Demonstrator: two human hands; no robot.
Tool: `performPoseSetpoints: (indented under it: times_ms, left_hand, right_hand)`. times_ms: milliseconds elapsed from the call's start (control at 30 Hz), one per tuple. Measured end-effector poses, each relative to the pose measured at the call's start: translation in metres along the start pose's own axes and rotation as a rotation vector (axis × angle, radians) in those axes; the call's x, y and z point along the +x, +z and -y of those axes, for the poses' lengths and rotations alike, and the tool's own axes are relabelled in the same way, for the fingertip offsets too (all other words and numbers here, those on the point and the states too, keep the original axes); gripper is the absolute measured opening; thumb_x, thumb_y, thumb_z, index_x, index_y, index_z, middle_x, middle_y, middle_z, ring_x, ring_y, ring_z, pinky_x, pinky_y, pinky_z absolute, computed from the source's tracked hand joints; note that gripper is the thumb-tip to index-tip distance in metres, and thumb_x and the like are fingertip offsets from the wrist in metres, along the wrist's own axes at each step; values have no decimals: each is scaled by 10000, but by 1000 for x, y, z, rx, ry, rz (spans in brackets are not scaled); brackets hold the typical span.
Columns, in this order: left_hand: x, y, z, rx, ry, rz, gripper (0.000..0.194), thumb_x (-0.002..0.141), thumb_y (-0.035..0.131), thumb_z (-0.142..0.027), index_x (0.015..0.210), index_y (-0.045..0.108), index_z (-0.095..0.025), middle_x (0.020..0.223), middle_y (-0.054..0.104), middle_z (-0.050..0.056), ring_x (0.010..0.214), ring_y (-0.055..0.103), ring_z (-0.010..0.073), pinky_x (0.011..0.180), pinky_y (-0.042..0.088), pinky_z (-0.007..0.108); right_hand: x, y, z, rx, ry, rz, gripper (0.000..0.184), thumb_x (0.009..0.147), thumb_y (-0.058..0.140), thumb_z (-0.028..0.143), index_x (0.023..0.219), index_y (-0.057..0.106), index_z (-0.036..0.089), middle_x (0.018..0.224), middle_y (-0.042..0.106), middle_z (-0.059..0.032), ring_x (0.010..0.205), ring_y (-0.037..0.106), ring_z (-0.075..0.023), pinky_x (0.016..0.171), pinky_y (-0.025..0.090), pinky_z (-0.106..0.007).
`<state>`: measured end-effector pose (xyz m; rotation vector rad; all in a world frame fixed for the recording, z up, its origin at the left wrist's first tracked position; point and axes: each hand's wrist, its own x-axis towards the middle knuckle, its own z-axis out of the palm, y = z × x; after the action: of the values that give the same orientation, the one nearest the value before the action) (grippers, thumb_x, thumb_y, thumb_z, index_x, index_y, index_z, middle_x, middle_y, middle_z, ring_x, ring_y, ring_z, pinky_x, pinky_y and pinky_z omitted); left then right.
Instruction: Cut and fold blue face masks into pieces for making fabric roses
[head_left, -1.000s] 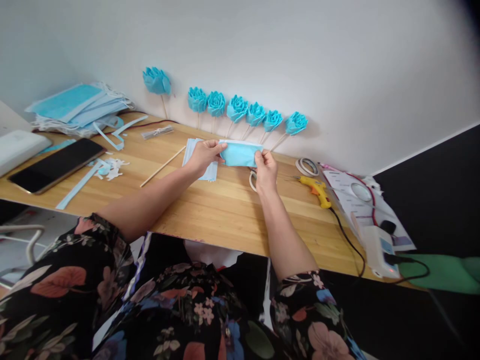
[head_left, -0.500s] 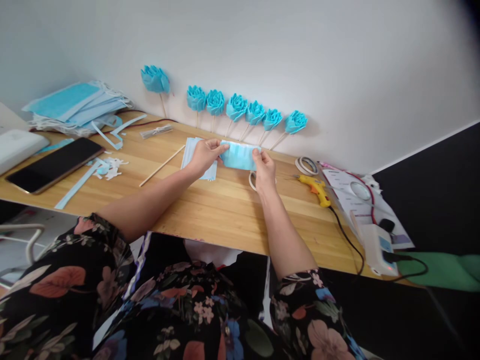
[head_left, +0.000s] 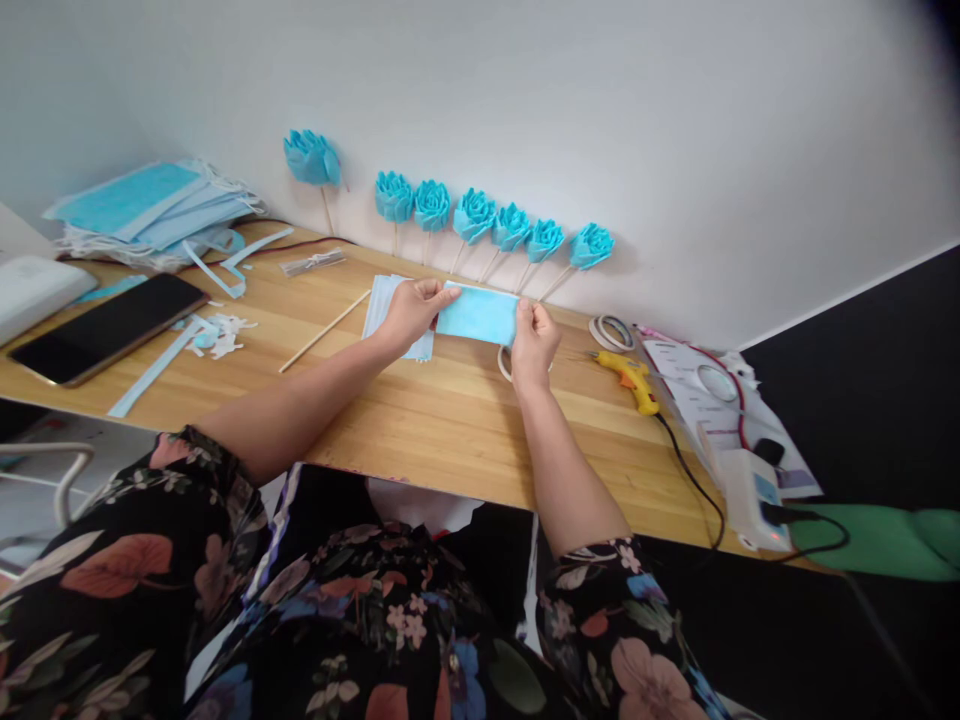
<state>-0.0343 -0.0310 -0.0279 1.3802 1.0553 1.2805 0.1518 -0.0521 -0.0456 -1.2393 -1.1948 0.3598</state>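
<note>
A flat light-blue piece of face mask fabric [head_left: 478,314] is stretched level between my two hands, above the desk. My left hand [head_left: 412,312] pinches its left end, with the thumb on top. At the right end, my right hand [head_left: 535,338] grips the edge between thumb and fingers. Under and beside my left hand lies a small stack of cut mask pieces [head_left: 379,305]. A roll of tape [head_left: 505,364] shows partly behind my right hand. A thin wooden stick [head_left: 324,332] lies to the left of the stack.
Several blue fabric roses [head_left: 475,214] on sticks lean against the wall. To the left are a pile of masks [head_left: 142,212], a phone [head_left: 109,328] and offcuts [head_left: 217,335]. A yellow glue gun [head_left: 632,380], tape rolls [head_left: 611,332] and a power strip [head_left: 754,500] lie right.
The fabric, wrinkled before, is now pulled smooth and taut. My right hand has moved slightly right and down, while the left has barely shifted.
</note>
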Motion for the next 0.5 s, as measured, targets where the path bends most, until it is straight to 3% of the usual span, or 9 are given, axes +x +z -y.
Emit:
performPoseSetpoints:
  times_ms: [133,233,367,500]
  left_hand:
    - [1,-1,0,-39,4,-23,433,833,724,-397,545,487,-177,499,439,-34,483,381,81,490,258,251]
    - [2,-1,1,-140,-6,10,473,809,751,-452,546,472,-177,508,427,-36,488,373,75,491,279,242]
    - [1,0,1,-340,-25,129,483,761,774,-553,598,516,-180,551,494,-22,525,467,90,525,378,235]
    - [-3,3,-4,-447,-102,316,535,778,660,-718,897,664,-196,804,691,70,782,667,185,650,502,277]
  right_hand:
    - [-1,1,1,-14,-32,8,535,903,527,626,586,346,234,570,246,58,552,271,-109,536,254,-275]
    - [0,4,-4,47,32,5,539,883,552,635,588,343,236,570,259,61,540,274,-104,520,274,-266]
    - [2,8,-14,178,131,3,518,839,576,682,624,411,241,567,293,68,527,302,-104,493,311,-252]
    - [6,7,-18,244,196,-76,544,777,605,738,635,422,246,550,305,74,514,320,-107,473,304,-250]
